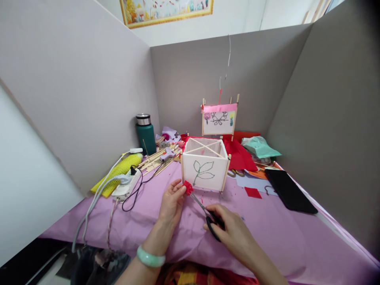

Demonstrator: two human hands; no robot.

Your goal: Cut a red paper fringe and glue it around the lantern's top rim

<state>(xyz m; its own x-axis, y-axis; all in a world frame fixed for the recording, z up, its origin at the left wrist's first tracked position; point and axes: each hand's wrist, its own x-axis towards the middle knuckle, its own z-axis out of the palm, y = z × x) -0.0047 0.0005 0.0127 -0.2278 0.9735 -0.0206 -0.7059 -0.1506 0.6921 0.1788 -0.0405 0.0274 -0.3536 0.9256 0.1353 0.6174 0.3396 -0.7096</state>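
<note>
Just below the middle of the frame, the left hand (171, 202) pinches a small red paper piece (187, 187) between thumb and fingertips, holding it just in front of the lower left corner of a white paper lantern box (205, 166) with a leaf drawn on its near face. To the right of it, the right hand (234, 231) grips black-handled scissors (208, 215), its fingers curled through and around the loops; the blades angle up and left, and their tips meet the red piece. Whether the blades are parted or closed is too small to tell. A pale green bangle (150, 258) circles the left wrist near the bottom edge. Everything rests on a purple tablecloth (282, 237). Behind the box, near the back wall, stands a smaller framed panel (219, 120) with a butterfly drawing and a pink top strip. Red paper sheets (240, 156) lie just right of the box, and a loose red scrap (253, 192) lies further forward. At the left sit a green flask (146, 135), a bundle of wooden sticks (156, 160), a white power strip (126, 188) and yellow mesh (118, 172). A black tablet (289, 190) lies at the right.
</note>
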